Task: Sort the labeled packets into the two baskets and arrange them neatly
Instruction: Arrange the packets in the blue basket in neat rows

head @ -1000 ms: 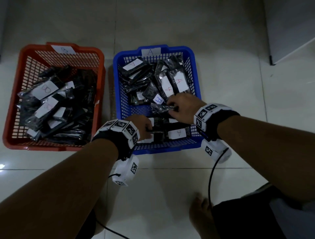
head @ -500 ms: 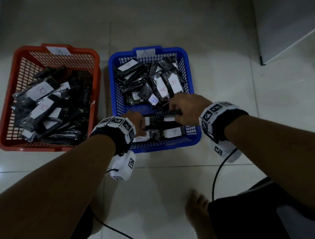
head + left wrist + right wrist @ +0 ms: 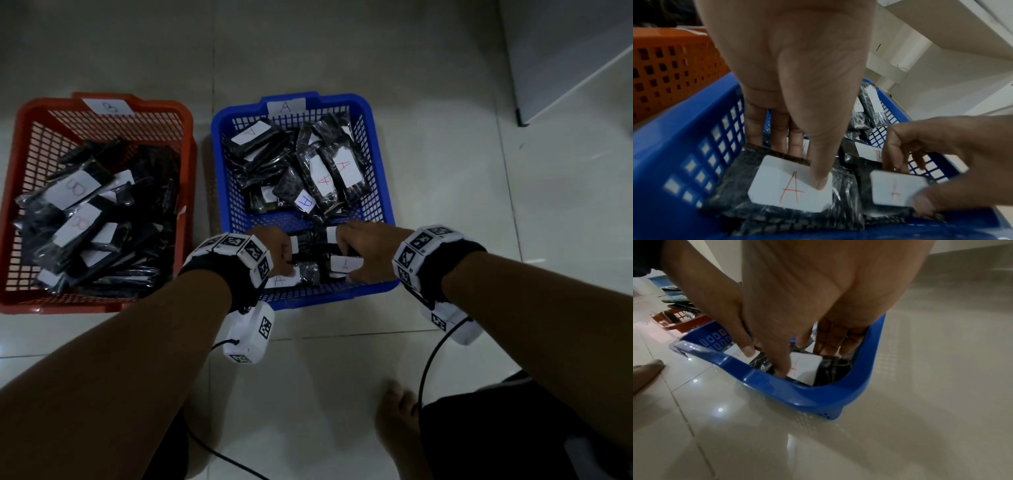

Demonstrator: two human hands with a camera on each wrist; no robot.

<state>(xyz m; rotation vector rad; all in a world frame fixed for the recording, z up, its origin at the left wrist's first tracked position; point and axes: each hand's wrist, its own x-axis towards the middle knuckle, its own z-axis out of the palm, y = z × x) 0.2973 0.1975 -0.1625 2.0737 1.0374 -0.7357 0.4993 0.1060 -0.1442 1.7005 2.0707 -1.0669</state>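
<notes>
The blue basket (image 3: 219, 171) tagged A holds black packets with white A labels (image 3: 329, 171). The red basket (image 3: 68, 306) tagged B holds several B packets (image 3: 75, 188). Both hands are at the blue basket's near end. My left hand (image 3: 274, 253) holds a packet (image 3: 777, 191), with the thumb on its A label and the fingers down behind its far edge. My right hand (image 3: 363, 253) grips the neighbouring A packet (image 3: 890, 186) between thumb and fingers, close to the near rim (image 3: 797, 392). More packets lie partly hidden under both hands.
The baskets stand side by side on a pale tiled floor (image 3: 479, 205). A bare foot (image 3: 397, 428) and the wrist camera cables (image 3: 428, 359) are near me. A white cabinet (image 3: 565, 51) stands at the far right.
My right hand came back from the pile in the middle of the blue basket to the near row, bringing a packet down beside the left one. The left hand stayed in place.
</notes>
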